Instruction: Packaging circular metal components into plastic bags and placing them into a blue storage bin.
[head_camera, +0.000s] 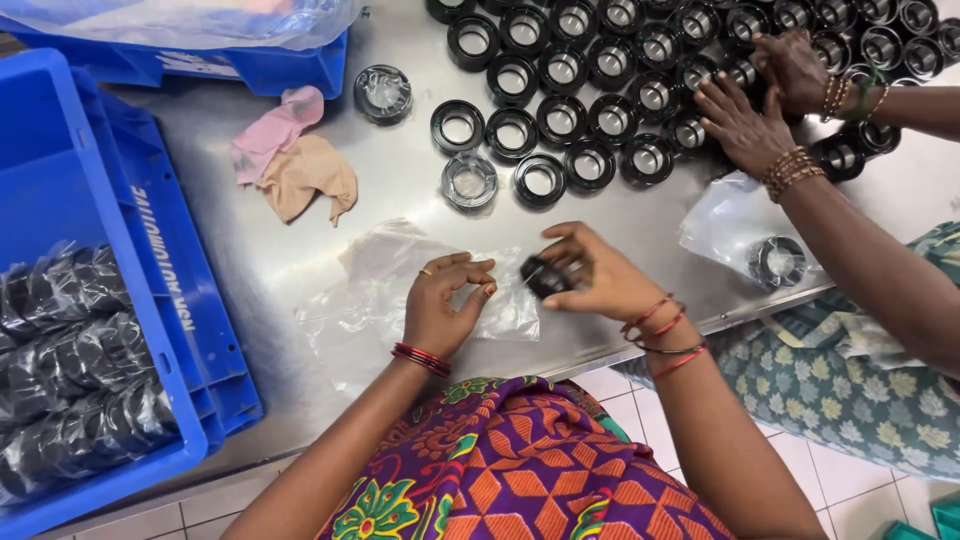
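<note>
My right hand (598, 275) grips a small black ring-shaped part (545, 276) just above the steel table (400, 190). Beside it, my left hand (445, 300) pinches the edge of a clear plastic bag (385, 290) that lies flat on the table in front of me. The part is right at the bag's open edge; whether it is inside I cannot tell. Several more black ring parts (590, 85) stand in rows at the far side of the table.
A blue crate (150, 290) at the left holds bagged black rings. Another person's two hands (765, 100) rest on the rings at the upper right, near a bagged ring (778, 262). Pink and tan cloths (290, 155) lie at the upper left beside wrapped rings (383, 92).
</note>
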